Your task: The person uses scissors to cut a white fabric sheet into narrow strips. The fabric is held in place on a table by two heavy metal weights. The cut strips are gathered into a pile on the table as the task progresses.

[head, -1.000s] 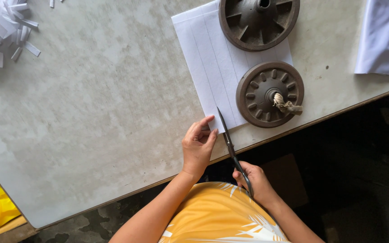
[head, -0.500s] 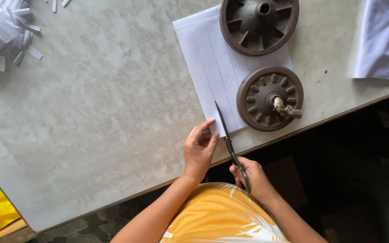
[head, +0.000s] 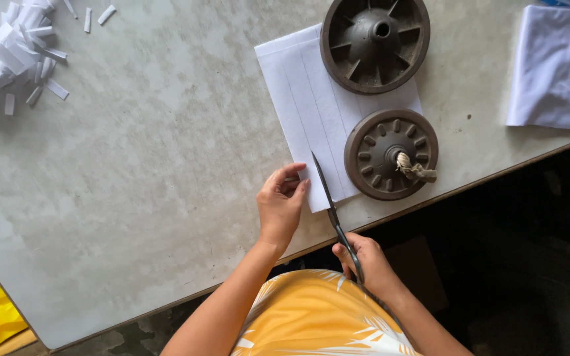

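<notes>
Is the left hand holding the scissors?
No, the left hand presses on the white paper, while the right hand holds the scissors.

Left hand [head: 281, 201] rests fingers curled; right hand [head: 366, 262] seemingly clenched, partly hidden.

scissors [head: 330, 204] in right hand [head: 366, 265], on paper [head: 311, 118]
</notes>
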